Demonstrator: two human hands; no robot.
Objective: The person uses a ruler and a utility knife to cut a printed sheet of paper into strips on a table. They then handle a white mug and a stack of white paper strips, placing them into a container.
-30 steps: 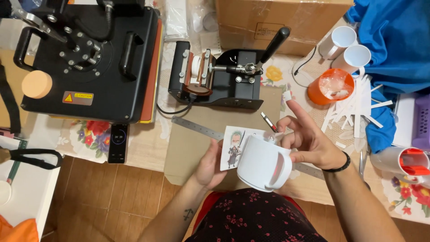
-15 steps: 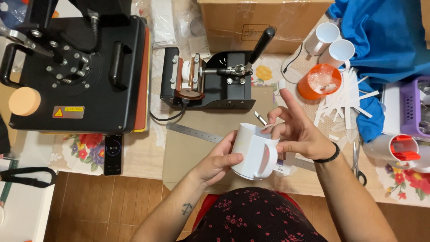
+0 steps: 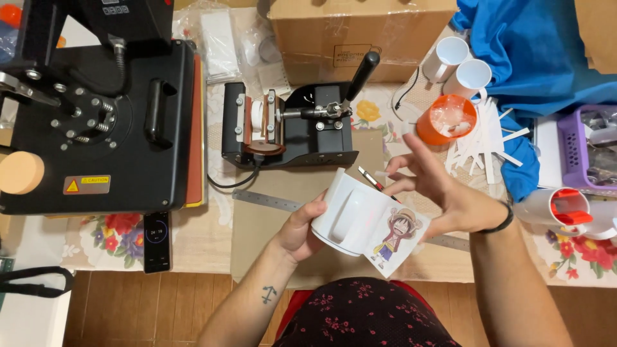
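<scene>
Left hand (image 3: 297,230) grip clenched on white mug (image 3: 350,215), frame centre; right hand (image 3: 443,196) released, fingers spread, touching cartoon print (image 3: 393,241).

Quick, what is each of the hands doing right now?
Left hand: closed on the white mug.
Right hand: open, fingers spread, next to the printed paper on the mug.
</scene>
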